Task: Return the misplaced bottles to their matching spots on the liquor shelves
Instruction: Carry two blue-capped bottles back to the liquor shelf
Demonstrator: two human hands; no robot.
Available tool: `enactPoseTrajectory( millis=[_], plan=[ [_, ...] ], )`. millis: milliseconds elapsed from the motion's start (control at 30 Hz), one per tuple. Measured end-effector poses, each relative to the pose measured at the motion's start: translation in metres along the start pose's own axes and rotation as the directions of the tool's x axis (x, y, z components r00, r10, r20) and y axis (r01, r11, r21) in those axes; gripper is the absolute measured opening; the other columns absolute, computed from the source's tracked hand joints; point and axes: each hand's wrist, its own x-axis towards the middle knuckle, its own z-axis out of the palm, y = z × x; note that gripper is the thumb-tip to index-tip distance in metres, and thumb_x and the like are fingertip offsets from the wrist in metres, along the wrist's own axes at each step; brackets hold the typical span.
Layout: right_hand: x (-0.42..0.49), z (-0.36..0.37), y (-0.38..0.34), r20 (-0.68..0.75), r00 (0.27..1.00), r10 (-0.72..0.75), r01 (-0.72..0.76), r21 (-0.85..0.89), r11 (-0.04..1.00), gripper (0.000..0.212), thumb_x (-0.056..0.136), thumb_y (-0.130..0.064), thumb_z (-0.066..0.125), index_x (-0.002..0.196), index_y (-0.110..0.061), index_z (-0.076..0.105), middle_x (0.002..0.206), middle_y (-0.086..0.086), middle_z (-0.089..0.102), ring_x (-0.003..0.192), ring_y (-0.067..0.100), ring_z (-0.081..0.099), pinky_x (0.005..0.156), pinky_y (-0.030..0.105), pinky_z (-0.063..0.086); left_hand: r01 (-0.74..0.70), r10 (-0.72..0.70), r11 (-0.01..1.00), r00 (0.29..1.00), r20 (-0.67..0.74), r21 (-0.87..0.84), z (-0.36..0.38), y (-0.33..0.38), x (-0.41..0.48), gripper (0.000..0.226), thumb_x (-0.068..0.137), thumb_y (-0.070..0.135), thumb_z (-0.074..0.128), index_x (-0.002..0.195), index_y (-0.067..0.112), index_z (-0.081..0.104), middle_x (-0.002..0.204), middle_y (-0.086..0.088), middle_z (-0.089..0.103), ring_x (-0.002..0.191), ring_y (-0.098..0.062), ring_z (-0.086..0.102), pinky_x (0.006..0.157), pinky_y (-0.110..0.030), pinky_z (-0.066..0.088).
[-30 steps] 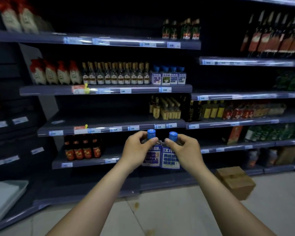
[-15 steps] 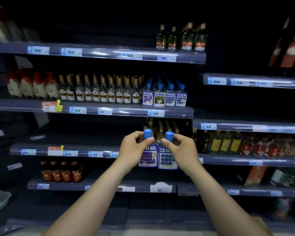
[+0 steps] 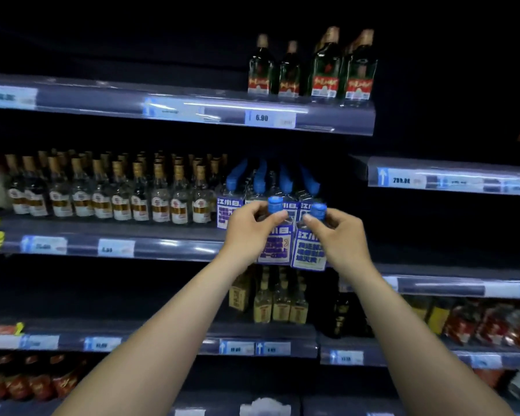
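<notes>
Liquor shelves (image 3: 177, 247) rise in dark tiers, with price tags (image 3: 269, 118) along their front rails. Four green bottles (image 3: 326, 67) with red labels stand at the right end of the top tier. On the tier below, clear gold-capped bottles (image 3: 102, 193) fill the left, roughly ten across the front, and four blue-capped bottles (image 3: 228, 205) stand just right of them. Two matching bottles are held upright, side by side and touching, just in front of those four. The left hand (image 3: 249, 232) grips the left held bottle (image 3: 275, 247) at its shoulder, and the right hand (image 3: 339, 235) grips the right held bottle (image 3: 308, 250) likewise, fingers curled under each cap
</notes>
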Motion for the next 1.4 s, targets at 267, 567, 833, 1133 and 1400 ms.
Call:
enactPoseTrajectory(
  millis=[267, 567, 833, 1133, 1400],
  plan=[
    [0.086, -0.014, 0.021, -0.041, 0.999, -0.027, 0.029, 0.061, 0.998, 0.012, 0.092, -0.026, 0.078, 0.088, -0.015, 0.078, 0.084, -0.001, 0.079, 0.076, 0.006, 0.068, 0.081, 0.047, 0.058, -0.053, 0.053, 0.999, 0.993, -0.106, 0.005, 0.041, -0.008, 0.084, 0.007, 0.087, 0.032, 0.078, 0.084, 0.030, 0.072, 0.078, 0.012, 0.074, 0.072, 0.000, 0.063, 0.073, -0.028, 0.050],
    [0.101, -0.004, 0.062, 0.082, 0.996, 0.024, -0.030, 0.069, 0.997, 0.011, 0.093, -0.030, 0.077, 0.098, -0.020, 0.079, 0.091, -0.009, 0.080, 0.089, 0.010, 0.076, 0.088, 0.047, 0.060, 0.056, -0.037, 0.985, 0.993, -0.116, 0.161, 0.065, -0.043, 0.084, 0.027, 0.088, 0.043, 0.075, 0.074, 0.023, 0.064, 0.062, 0.017, 0.060, 0.056, 0.000, 0.052, 0.054, -0.015, 0.037],
    [0.100, -0.009, 0.071, 0.094, 0.995, -0.039, 0.046, -0.072, 0.996, 0.025, 0.088, -0.046, 0.077, 0.105, -0.027, 0.076, 0.095, -0.016, 0.077, 0.089, -0.002, 0.071, 0.088, 0.043, 0.059, -0.070, 0.160, 0.845, 0.979, -0.127, 0.530, 0.068, -0.041, 0.073, 0.035, 0.091, 0.049, 0.069, 0.101, 0.016, 0.071, 0.091, 0.004, 0.059, 0.087, -0.016, 0.058, 0.070, -0.025, 0.036],
    [0.068, -0.011, 0.119, -0.073, 0.995, -0.062, 0.045, -0.211, 0.976, 0.089, 0.066, -0.037, 0.096, 0.144, -0.028, 0.054, 0.123, -0.010, 0.057, 0.094, 0.001, 0.063, 0.082, 0.027, 0.059, 0.054, 0.076, 0.894, 0.960, -0.268, 0.445, 0.068, -0.074, 0.031, 0.086, 0.065, 0.053, 0.088, 0.137, 0.021, 0.055, 0.116, 0.008, 0.059, 0.095, -0.010, 0.061, 0.089, -0.029, 0.053],
    [0.079, 0.000, 0.129, -0.101, 0.987, -0.124, 0.101, -0.210, 0.972, 0.073, 0.068, -0.032, 0.096, 0.132, -0.024, 0.062, 0.098, -0.007, 0.070, 0.080, -0.003, 0.066, 0.074, 0.015, 0.056, 0.151, 0.017, 0.868, 0.943, -0.332, 0.474, 0.075, -0.084, 0.045, 0.087, 0.068, 0.056, 0.086, 0.141, 0.023, 0.051, 0.118, 0.008, 0.067, 0.105, -0.010, 0.063, 0.094, -0.035, 0.055]
  ],
)
